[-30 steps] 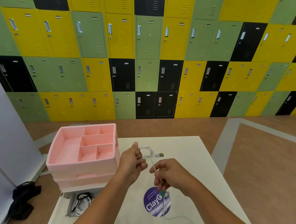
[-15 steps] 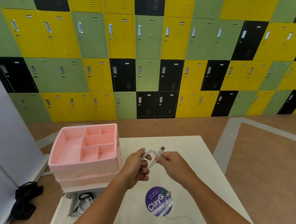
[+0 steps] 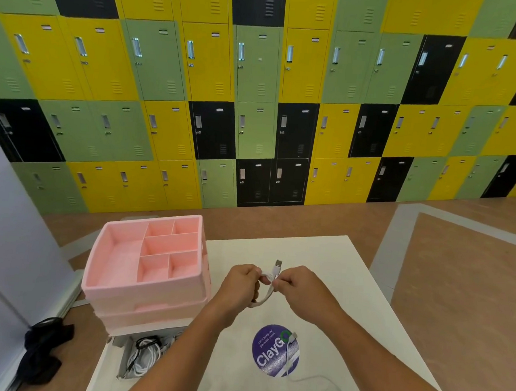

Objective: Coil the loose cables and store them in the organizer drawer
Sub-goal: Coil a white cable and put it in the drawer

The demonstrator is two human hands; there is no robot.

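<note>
A short white cable is looped between both hands above the white table. My left hand grips the coil's left side. My right hand pinches the cable just below its USB plug, which sticks up between the hands. The pink organizer stands left of the hands with its divided top tray open. Its pulled-out drawer below holds black and white coiled cables. Another white cable lies loose across the round purple sticker.
Yellow, green and black lockers fill the wall behind. A dark bundle lies on the brown floor at the left, beside a grey panel.
My right hand rose from near the sticker to meet my left hand. The plug now points up between them and the loop is tighter.
</note>
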